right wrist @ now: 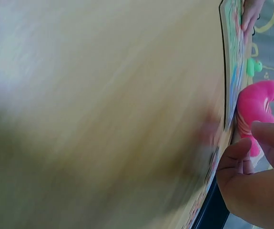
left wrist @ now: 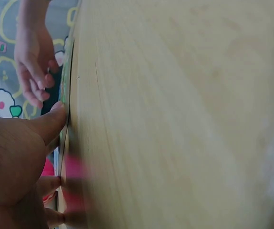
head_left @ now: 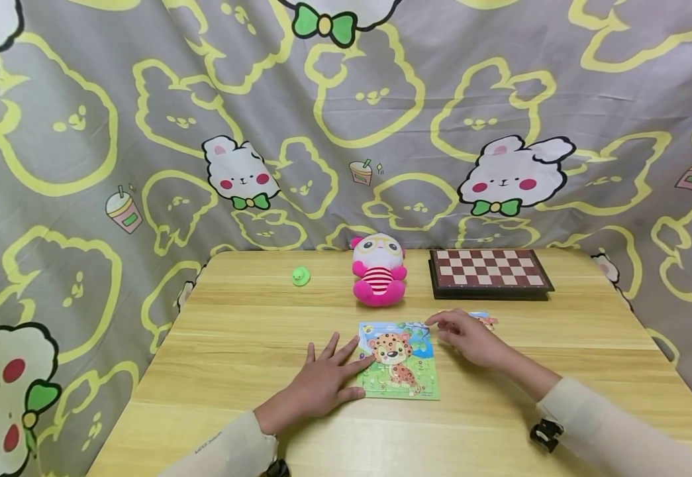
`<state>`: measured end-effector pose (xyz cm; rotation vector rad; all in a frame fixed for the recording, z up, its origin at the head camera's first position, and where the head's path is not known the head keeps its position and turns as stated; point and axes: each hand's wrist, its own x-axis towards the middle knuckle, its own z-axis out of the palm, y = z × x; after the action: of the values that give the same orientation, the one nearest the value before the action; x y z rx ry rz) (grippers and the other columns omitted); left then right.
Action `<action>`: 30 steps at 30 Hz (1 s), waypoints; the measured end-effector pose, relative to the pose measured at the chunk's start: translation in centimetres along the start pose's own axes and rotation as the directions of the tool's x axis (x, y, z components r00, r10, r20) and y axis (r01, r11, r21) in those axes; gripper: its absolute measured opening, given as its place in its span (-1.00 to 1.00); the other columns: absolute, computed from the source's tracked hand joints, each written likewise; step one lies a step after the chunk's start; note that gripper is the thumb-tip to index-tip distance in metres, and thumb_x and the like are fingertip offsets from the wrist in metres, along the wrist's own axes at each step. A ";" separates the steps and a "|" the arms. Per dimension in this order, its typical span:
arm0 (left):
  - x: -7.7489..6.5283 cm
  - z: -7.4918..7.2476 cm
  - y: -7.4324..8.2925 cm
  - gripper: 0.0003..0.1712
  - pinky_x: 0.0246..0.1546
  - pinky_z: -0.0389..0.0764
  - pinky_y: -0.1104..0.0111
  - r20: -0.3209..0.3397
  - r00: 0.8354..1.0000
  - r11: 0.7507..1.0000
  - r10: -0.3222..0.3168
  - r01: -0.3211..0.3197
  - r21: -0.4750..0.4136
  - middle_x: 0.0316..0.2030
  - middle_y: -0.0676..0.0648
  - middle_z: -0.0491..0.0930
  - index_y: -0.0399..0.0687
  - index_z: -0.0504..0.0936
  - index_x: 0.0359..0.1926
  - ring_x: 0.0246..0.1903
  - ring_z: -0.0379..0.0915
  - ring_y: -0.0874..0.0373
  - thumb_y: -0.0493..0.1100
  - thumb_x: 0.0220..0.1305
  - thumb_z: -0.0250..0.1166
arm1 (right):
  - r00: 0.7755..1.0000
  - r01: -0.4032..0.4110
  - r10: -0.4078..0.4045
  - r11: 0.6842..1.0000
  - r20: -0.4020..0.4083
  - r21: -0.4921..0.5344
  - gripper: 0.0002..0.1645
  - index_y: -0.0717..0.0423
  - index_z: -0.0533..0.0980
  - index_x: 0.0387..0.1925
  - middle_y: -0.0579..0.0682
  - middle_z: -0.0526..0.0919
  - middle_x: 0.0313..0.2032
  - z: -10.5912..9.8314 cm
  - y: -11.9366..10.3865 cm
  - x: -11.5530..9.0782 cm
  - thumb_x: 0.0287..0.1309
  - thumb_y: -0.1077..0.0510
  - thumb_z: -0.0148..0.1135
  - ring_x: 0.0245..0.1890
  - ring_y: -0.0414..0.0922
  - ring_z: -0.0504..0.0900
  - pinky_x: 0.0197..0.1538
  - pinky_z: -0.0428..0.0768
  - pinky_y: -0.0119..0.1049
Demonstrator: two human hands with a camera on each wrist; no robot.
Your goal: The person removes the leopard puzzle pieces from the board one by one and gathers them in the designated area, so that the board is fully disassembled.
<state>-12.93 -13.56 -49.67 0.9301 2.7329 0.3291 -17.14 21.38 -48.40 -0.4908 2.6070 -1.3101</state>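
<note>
Since the right hand (head_left: pixel 471 339) blocks it, I can only half see the printed piece (head_left: pixel 489 322) behind. That hand's loosely bent, nothing visible in it, by the top right corner of the leopard puzzle (head_left: pixel 398 371) on the bench (head_left: pixel 244 331); left hand (head_left: pixel 324 381) splayed over its left edge.

Slim gap btwn puzzle (head_left: pixel 399 362) & plush (head_left: pixel 379 273)

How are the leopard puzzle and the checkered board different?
The leopard puzzle has a bright picture of a spotted animal, while the checkered board has reddish-brown and whitish squares. The puzzle looks thin, but the board is thicker, with dark sides. The left hand touches the puzzle's left edge, while no hand touches the board. Both lie flat on the wooden table.
</note>
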 end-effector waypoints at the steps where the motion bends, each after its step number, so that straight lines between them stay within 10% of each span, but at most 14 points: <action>1: 0.0 0.0 0.0 -0.28 0.28 -0.05 -0.57 0.000 1.000 1.000 -0.001 0.001 0.000 0.65 0.02 -0.10 0.64 0.12 0.58 0.59 -0.28 -0.33 0.41 0.46 0.02 | 1.000 0.003 -0.003 1.000 0.004 0.010 -0.67 0.11 0.62 0.14 0.20 0.58 -0.02 0.2 -0.1 0.0 0.44 0.35 0.15 -0.19 -0.05 0.53 -0.23 0.58 -0.29; 30: 0.0 -0.1 0.2 -0.28 0.28 -0.04 -0.57 0.001 1.000 1.000 -0.001 0.001 0.001 0.65 0.00 -0.09 0.60 0.16 0.58 0.59 -0.27 -0.35 0.40 0.46 0.02 | 0.998 0.040 -0.038 0.998 0.052 -0.051 -0.61 0.11 0.67 0.12 0.02 0.57 -0.16 4.0 -1.6 0.6 0.26 0.29 0.38 -0.33 -0.15 0.40 -0.24 0.43 -0.37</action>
<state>-12.85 -13.46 -49.54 0.9290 2.7332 0.3265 -16.18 17.32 -49.49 -0.5782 2.6082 -1.2277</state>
